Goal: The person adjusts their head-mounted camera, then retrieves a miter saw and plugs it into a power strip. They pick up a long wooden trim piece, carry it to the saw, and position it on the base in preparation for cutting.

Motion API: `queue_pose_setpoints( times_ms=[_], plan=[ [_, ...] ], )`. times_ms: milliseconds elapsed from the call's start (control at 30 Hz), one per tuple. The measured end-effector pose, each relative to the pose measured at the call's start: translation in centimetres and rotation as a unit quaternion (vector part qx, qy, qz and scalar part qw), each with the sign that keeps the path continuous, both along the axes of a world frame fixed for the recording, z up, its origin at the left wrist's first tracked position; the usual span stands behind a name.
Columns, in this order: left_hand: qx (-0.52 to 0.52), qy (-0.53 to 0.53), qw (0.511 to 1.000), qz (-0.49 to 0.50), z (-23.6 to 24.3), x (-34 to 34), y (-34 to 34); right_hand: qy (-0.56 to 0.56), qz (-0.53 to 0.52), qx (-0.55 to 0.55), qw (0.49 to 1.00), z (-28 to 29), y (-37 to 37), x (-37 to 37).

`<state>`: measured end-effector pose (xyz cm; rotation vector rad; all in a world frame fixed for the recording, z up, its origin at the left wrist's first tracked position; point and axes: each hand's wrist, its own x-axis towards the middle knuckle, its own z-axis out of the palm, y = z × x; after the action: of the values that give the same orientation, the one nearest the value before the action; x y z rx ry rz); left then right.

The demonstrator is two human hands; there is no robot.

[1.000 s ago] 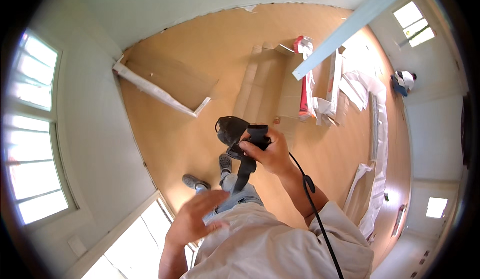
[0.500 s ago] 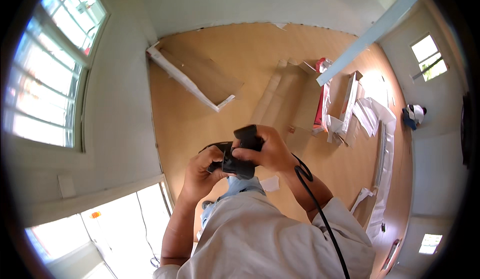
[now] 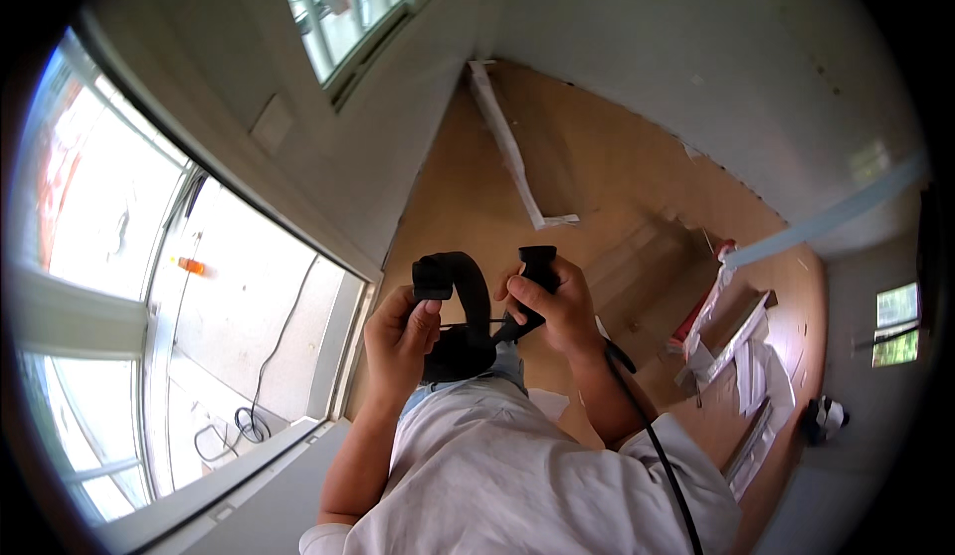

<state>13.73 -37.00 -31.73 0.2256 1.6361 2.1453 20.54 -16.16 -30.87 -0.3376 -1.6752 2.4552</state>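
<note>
In front of my waist, my left hand [image 3: 398,336] pinches one end of a wide black strap [image 3: 476,296] between thumb and fingers. From that end the strap arches over and runs down to a dark, rounded black piece [image 3: 460,354] just above my jeans. My right hand [image 3: 565,306], to the right of it, is closed around a second black strap-like piece [image 3: 538,275] with a flat, block-shaped end. Whether the two pieces are one item I cannot tell. A black cable [image 3: 652,441] runs along my right forearm and down past my shirt.
A long white-edged cardboard piece [image 3: 512,157] lies on the wood floor ahead. Opened cardboard [image 3: 637,286] and torn white packaging [image 3: 761,371] are to the right. A pale blue beam [image 3: 836,222] slants in there. At left, a glazed doorway [image 3: 249,326] shows a coiled cord [image 3: 251,424] outside.
My view has turned left, toward the doorway. My hands have moved apart: the black pieces were bunched together between them, and now the strap shows spread in an arch.
</note>
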Motion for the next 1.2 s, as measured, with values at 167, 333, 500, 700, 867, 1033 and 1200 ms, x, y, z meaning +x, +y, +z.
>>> queue_pose_setpoints(
  times_ms=[167, 333, 500, 700, 867, 1033, 1200],
  plan=[
    [-0.195, 0.165, 0.963, 0.084, -0.6, 0.1, -4.9, 0.042, 0.115, 0.188, 0.974, 0.7, -4.1, -4.0],
    [-0.296, 0.232, 0.923, 0.087, 0.2, 0.3, -6.1, 0.058, 0.228, 0.143, 0.961, 1.4, -6.2, -8.8],
    [-0.349, 0.322, 0.869, 0.135, -0.4, -0.8, -5.4, 0.071, 0.365, 0.170, 0.913, 0.7, -4.9, -12.4],
    [-0.413, 0.251, 0.852, 0.203, -0.2, -2.6, -4.6, 0.149, 0.418, 0.301, 0.844, 2.0, -4.9, -16.6],
    [-0.438, 0.256, 0.834, 0.218, -0.6, -3.3, -3.0, 0.249, 0.424, 0.336, 0.804, 0.6, -5.1, -19.4],
    [-0.393, 0.145, 0.863, 0.283, -0.6, -1.5, -2.2, 0.217, 0.499, 0.256, 0.799, -2.4, -5.8, -21.3],
    [-0.373, 0.035, 0.854, 0.361, -0.2, 0.2, -1.5, 0.230, 0.537, 0.212, 0.783, -3.3, -7.2, -21.7]
  ],
)
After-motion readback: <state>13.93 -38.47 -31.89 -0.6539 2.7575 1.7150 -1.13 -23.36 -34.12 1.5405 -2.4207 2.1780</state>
